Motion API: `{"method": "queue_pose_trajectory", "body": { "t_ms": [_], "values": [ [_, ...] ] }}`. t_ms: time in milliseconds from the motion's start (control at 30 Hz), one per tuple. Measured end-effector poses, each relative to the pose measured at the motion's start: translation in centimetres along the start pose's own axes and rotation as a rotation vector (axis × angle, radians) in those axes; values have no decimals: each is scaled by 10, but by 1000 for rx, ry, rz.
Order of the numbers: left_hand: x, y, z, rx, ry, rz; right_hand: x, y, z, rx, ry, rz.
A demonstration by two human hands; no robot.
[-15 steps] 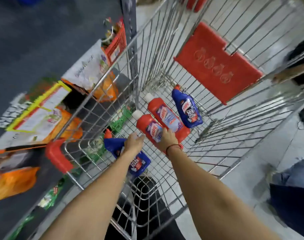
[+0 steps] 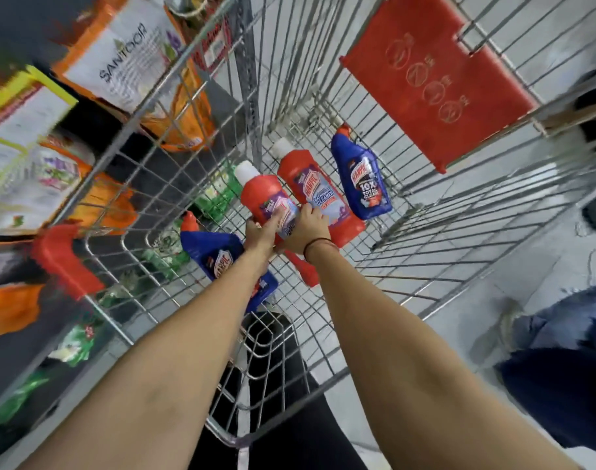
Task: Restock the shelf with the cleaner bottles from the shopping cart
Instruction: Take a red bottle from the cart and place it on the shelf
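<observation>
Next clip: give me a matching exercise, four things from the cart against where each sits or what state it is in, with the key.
Things:
1. Red white-capped bottle nearer the hands
2. Second red white-capped bottle
3. Blue bottle labelled 10X
4. Blue bottle under the left forearm

States:
A. Partly hidden, nearest the red cart handle
B. Lying free, farthest right
C. Gripped by both hands
D. Lying between a red and a blue bottle

Pairs: 1-C, 2-D, 3-B, 4-A

floor: pale tiles | left: stocked store shelves | lighting: bright
</observation>
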State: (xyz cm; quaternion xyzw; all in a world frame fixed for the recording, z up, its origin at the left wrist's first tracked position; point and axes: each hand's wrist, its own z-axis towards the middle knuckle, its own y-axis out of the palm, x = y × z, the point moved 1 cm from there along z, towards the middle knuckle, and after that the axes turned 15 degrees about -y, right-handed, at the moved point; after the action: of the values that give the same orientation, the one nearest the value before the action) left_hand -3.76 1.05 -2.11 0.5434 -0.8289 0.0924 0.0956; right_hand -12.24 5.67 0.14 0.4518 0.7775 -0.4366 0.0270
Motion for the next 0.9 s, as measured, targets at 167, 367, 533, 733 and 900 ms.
{"method": "queue_pose_trajectory", "body": {
  "t_ms": [167, 367, 533, 733, 900],
  "values": [
    [41, -7, -58, -15, 248, 81, -30, -47, -33, 110, -87, 120],
    [81, -53, -170, -77, 640, 255, -69, -108, -101, 150, -402, 278],
    [94, -118, -260, -170, 868, 165, -133, -121, -154, 139, -671, 399],
    [93, -238, -350, -51, 1087, 39, -257, -114, -200, 180, -951, 369],
    [70, -352, -415, 137, 1224, -43, -371, -79, -233, 146, -1175, 325]
  ]
}}
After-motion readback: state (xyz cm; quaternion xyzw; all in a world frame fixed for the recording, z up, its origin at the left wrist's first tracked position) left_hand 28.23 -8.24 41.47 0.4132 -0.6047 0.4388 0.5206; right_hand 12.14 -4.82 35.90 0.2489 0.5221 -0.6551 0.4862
